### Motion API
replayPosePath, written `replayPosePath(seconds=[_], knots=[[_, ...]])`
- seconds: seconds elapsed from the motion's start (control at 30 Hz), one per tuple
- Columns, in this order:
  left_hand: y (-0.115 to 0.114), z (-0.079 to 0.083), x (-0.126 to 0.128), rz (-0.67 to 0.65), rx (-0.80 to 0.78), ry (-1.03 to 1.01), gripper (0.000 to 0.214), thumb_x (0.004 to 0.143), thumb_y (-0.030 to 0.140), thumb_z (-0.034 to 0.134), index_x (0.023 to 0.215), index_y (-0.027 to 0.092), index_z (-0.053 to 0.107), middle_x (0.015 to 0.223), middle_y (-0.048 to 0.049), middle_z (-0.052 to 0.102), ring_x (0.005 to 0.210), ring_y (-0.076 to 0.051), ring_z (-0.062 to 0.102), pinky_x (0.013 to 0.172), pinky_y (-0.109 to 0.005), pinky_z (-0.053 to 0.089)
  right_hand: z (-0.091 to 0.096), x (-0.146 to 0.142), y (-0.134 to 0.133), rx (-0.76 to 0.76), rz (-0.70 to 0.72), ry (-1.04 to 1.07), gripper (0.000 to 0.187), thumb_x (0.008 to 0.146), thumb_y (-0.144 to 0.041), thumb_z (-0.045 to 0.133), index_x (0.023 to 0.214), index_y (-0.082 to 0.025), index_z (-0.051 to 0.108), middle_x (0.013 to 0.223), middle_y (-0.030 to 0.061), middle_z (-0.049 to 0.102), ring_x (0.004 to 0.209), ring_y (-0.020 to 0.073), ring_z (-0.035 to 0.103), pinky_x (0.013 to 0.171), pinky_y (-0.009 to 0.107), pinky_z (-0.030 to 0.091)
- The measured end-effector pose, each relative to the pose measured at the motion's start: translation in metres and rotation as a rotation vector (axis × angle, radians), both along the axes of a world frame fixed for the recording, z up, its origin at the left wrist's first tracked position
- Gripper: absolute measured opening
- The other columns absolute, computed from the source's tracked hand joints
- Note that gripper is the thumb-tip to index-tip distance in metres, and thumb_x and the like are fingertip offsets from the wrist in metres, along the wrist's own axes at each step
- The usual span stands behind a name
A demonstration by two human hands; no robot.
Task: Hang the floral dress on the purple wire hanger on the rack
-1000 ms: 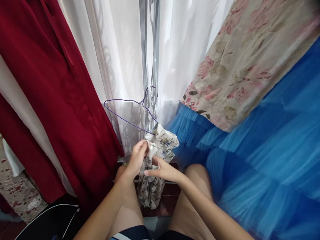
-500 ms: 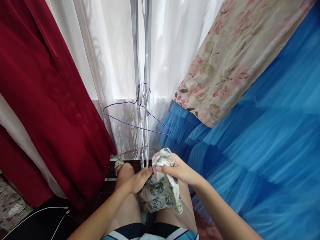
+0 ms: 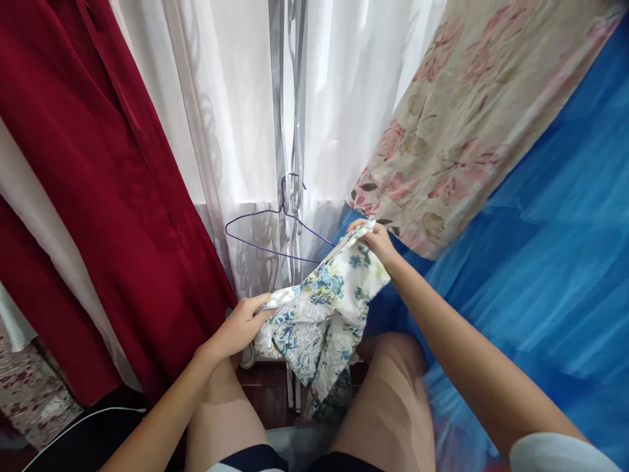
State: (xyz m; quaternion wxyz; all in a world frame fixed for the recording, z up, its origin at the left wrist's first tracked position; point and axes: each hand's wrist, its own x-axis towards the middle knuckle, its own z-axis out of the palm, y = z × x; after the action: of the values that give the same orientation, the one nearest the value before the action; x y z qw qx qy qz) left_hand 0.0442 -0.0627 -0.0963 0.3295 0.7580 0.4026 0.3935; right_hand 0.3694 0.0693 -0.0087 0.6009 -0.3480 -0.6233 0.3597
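Note:
A small white garment with blue and green flowers [image 3: 322, 308] is stretched between my two hands above my knees. My left hand [image 3: 239, 324] pinches its lower left edge, fingers closed on the cloth. My right hand [image 3: 373, 237] is raised higher and grips the opposite edge. The rest of the cloth hangs down between my legs. Just behind it, a thin purple wire hanger [image 3: 275, 229] hangs by its hook from a silvery metal rack pole [image 3: 289, 118].
A dark red garment [image 3: 98, 170] hangs at the left. White sheer curtains [image 3: 236, 98] fill the middle. A beige cloth with pink flowers [image 3: 466, 111] and a blue tulle dress [image 3: 550, 236] hang at the right. A white cable [image 3: 88, 419] lies on something black at the lower left.
My hands were close together with the cloth bunched up. Now they have drawn apart, the right hand rising up and to the right, spreading the garment open.

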Motion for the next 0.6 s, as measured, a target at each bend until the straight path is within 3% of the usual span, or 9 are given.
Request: replayPosePath(seconds=[0.13,0.27,0.33,0.43,0.53,0.6], knots=[[0.009,0.003,-0.011,0.17,0.063,-0.259,0.023,0.091,0.033,0.055,0.098,0.018,0.071,0.086,-0.0033,0.068,0.08,-0.019,0.06,0.075,-0.027,0.047,-0.005,-0.041,0.028,-0.067,0.095,-0.029,0.017,0.058,-0.027,0.076,0.069,-0.018,0.068,0.067,-0.0011,0.067,0.063,0.0145,0.058,0.062,0.025,0.046],[0.016,-0.001,-0.038,0.283,0.057,-0.406,0.023,0.087,0.036,0.061,0.096,0.018,0.071,0.082,-0.0031,0.068,0.077,-0.019,0.061,0.07,-0.026,0.047,-0.016,-0.062,0.026,-0.194,0.236,-0.085,0.021,0.062,-0.028,0.075,0.078,-0.015,0.071,0.069,0.0019,0.07,0.063,0.0183,0.063,0.061,0.028,0.049],[0.018,-0.003,-0.057,0.272,0.029,-0.349,0.021,0.087,0.036,0.06,0.092,0.019,0.071,0.079,-0.0025,0.067,0.074,-0.019,0.059,0.066,-0.025,0.045,-0.017,-0.062,0.02,-0.236,0.288,-0.092,0.022,0.063,-0.029,0.074,0.08,-0.015,0.071,0.069,0.0031,0.072,0.065,0.0203,0.066,0.062,0.03,0.051],[0.027,-0.006,-0.087,0.222,0.057,-0.058,0.008,0.079,0.029,0.066,0.078,0.022,0.071,0.07,-0.0011,0.063,0.067,-0.019,0.054,0.066,-0.026,0.043,-0.014,-0.055,0.009,-0.273,0.334,-0.07,0.024,0.061,-0.028,0.076,0.082,-0.015,0.073,0.071,0.0041,0.073,0.068,0.0214,0.068,0.065,0.03,0.052],[0.049,-0.005,-0.116,0.202,0.174,0.16,0.006,0.066,0.019,0.071,0.068,0.025,0.072,0.067,-0.0023,0.063,0.07,-0.022,0.054,0.081,-0.03,0.042,-0.004,-0.048,0.0,-0.318,0.375,-0.073,0.027,0.061,-0.027,0.077,0.084,-0.014,0.074,0.074,0.0056,0.075,0.069,0.022,0.069,0.066,0.029,0.053],[0.068,0.002,-0.132,0.283,0.255,0.17,0.011,0.062,0.016,0.071,0.068,0.025,0.073,0.074,-0.0039,0.067,0.079,-0.025,0.057,0.092,-0.034,0.04,0.003,-0.045,-0.005,-0.352,0.385,-0.073,0.028,0.061,-0.027,0.077,0.086,-0.014,0.075,0.075,0.0064,0.076,0.068,0.0224,0.07,0.064,0.029,0.053]])
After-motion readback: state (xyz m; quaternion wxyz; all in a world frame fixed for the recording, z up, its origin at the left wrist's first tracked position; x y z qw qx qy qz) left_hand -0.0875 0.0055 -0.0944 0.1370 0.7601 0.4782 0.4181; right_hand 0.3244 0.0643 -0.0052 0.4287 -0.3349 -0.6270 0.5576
